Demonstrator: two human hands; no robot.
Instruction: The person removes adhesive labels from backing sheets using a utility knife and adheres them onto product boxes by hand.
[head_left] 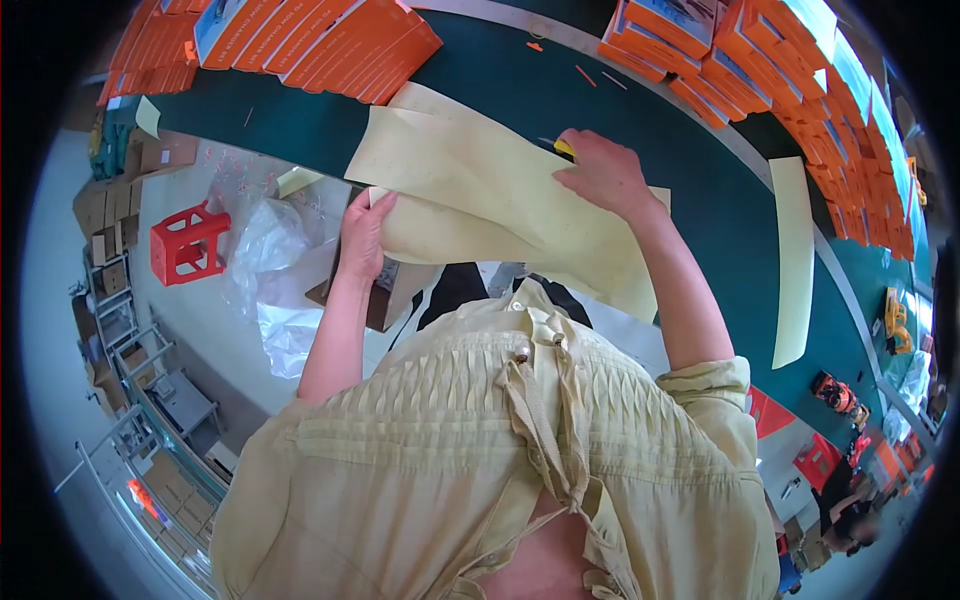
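Observation:
Large sheets of pale yellow paper [460, 165] lie over the front edge of the dark green table, partly hanging off it. My left hand [364, 235] pinches the left edge of the lower sheet between thumb and fingers. Above the right part of the paper, my right hand [602, 175] is closed around a yellow cutter [564, 147], whose thin blade points left. The lower sheet curves down toward my body, and its right end passes beside my right forearm.
Orange boxes [330, 45] stand in a row at the back left, with more stacks [760, 70] at the back right. A pale strip [793, 260] lies right on the green table [715, 290]. A red stool [188, 245] and clear plastic [270, 240] are on the floor left.

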